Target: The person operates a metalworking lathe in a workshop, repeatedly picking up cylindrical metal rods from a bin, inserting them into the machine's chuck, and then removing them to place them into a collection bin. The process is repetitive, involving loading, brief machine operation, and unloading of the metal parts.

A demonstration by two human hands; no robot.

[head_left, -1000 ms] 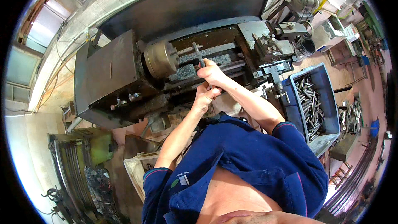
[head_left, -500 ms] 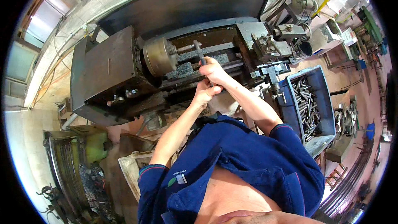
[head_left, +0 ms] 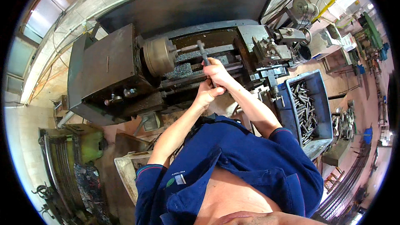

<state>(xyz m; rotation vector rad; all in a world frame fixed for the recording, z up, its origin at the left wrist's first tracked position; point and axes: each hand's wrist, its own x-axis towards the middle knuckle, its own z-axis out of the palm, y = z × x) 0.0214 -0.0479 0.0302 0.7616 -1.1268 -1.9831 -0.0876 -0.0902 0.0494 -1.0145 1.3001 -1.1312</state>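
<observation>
My right fingers (head_left: 210,71) grip long grey metal bar (head_left: 203,55); left fingers (head_left: 216,92) clasp lower end; over dark metal lathe bed (head_left: 233,67), front edge; slack grip could drop it

Patches of grey metal shavings (head_left: 180,71) lie on the dark lathe bed (head_left: 236,66).

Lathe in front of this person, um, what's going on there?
The person's right hand grips a dark bar-like tool partway along, and the left hand holds its lower end. The tool's upper end is by the free end of a thin rod jutting from the chuck; whether they touch is unclear. Shavings lie below, and a blue bin of metal pieces stands to the right.
</observation>
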